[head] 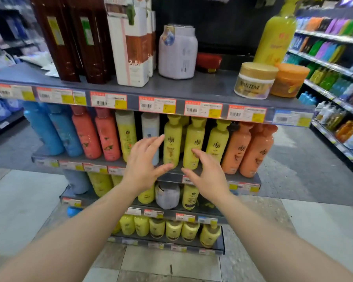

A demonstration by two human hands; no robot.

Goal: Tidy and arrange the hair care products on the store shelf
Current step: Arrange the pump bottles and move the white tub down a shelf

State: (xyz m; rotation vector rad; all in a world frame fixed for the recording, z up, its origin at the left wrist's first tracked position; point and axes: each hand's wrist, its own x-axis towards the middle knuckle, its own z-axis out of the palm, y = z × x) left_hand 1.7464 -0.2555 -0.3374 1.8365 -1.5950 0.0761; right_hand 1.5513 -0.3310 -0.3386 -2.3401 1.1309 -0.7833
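On the second shelf (102, 162), both hands reach open-fingered, empty: left hand (142, 162), right hand (207, 180) flanking two tall yellow plastic bottles (172, 141). Tight row; a clumsy nudge likely topples neighbours.

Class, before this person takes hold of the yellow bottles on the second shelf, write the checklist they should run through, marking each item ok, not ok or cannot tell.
1. Left hand free, fingers spread, holding nothing: ok.
2. Right hand free, fingers relaxed: ok.
3. Both hands lined up in front of the yellow bottles: ok.
4. Yellow bottles standing upright in their row: ok.
5. Room behind the front bottles to push them back: cannot tell, the shelf above shades it.
6. Neighbouring orange bottles clear of the right hand's path: ok, they stand off to its side.
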